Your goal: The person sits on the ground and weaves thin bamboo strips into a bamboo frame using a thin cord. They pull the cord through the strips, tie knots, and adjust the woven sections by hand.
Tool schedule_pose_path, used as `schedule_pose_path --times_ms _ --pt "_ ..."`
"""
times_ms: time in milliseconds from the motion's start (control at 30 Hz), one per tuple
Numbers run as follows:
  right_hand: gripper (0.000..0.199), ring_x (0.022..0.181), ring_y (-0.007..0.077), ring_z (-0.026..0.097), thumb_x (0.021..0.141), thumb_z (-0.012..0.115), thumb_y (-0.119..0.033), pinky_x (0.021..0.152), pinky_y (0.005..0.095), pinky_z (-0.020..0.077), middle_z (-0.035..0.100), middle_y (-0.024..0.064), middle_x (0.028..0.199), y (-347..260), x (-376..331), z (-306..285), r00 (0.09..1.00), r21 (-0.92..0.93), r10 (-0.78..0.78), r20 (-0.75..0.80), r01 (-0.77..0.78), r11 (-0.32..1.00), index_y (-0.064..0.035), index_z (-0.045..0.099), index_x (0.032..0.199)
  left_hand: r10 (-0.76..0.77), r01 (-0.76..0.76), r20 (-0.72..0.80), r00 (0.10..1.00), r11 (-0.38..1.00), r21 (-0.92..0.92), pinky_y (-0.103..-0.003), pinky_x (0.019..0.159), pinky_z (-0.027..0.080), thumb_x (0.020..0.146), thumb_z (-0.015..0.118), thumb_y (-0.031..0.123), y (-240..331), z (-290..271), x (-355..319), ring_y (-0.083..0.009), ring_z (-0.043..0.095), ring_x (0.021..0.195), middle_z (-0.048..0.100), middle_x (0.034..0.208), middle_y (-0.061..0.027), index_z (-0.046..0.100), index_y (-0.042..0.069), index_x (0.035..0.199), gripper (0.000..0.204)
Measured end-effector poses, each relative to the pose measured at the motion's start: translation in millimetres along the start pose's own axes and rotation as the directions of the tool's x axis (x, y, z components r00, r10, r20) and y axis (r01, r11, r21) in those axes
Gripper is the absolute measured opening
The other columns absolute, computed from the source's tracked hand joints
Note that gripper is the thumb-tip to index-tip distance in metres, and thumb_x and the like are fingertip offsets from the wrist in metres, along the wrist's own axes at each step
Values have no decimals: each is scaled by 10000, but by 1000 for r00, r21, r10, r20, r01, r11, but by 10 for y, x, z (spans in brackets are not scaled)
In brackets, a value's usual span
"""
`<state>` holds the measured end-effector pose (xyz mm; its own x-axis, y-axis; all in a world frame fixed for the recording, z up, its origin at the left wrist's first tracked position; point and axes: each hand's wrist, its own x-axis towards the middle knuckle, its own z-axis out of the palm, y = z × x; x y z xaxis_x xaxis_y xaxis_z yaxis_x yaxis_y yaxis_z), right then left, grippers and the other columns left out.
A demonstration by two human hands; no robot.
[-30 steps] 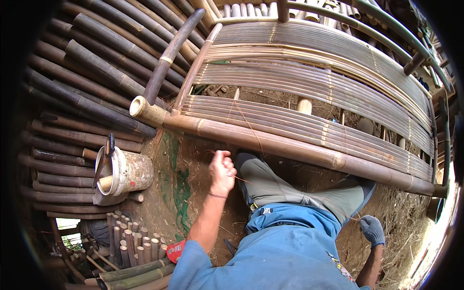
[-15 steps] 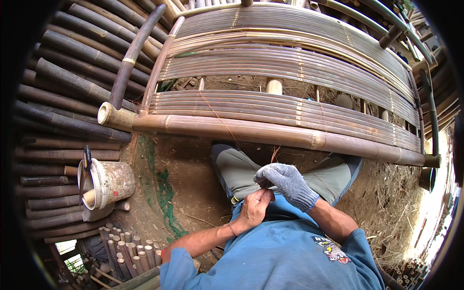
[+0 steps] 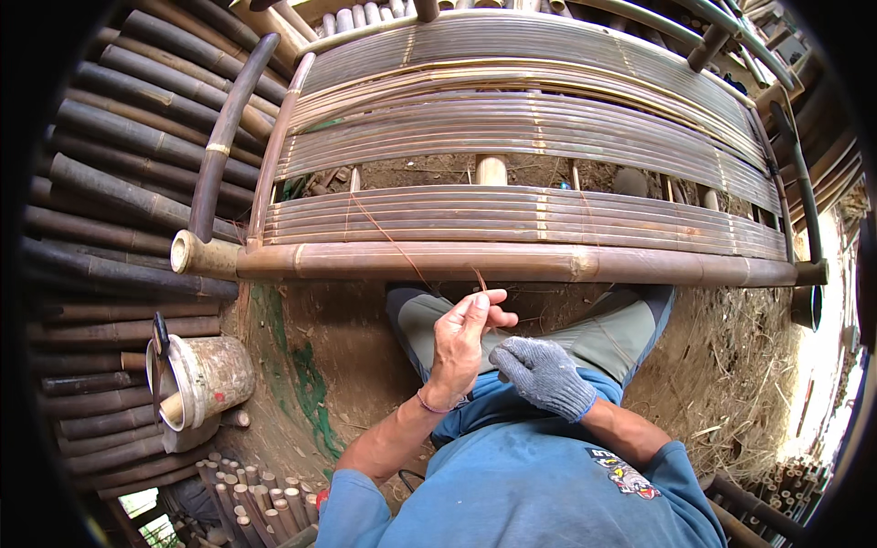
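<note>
Now the thin strand (image 3: 393,239) runs from the left hand's (image 3: 461,352) fingertips.

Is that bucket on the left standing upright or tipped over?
Tipped. The bucket lies on its side by the stacked bamboo poles, its open mouth facing left, a stick poking out.

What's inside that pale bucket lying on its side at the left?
The bucket shows a pale handle end at its mouth and a dark tool across the rim. Deeper inside is too dark to tell.
</note>
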<state>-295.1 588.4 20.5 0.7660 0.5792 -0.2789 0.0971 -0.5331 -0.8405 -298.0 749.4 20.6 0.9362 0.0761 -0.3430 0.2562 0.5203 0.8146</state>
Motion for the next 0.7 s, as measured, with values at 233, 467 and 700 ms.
schedule_pose_path --times_ms 233,467,700 --pt "456 1166 221 590 965 609 -268 985 378 477 599 130 1285 163 296 -108 986 661 -164 -23 139 737 -13 553 1338 -43 40 1 999 931 363 -225 545 363 1066 492 291 -20 -126 -161 -25 414 629 496 692 46 648 23 967 325" --pt "269 996 223 671 989 587 -241 901 391 545 685 130 1117 90 526 -317 996 924 69 -62 31 382 -10 673 1096 197 -171 28 980 756 632 -221 545 366 1029 584 302 -32 -133 -344 -24 422 619 526 683 54 708 11 1036 317" --pt "211 774 190 663 979 603 -195 717 341 550 674 110 894 -38 332 -369 975 955 158 -157 109 277 6 663 1004 65 -17 -261 963 983 183 -191 403 259 1030 579 257 -90 -410 -125 10 272 466 339 580 106 689 -8 1069 289"
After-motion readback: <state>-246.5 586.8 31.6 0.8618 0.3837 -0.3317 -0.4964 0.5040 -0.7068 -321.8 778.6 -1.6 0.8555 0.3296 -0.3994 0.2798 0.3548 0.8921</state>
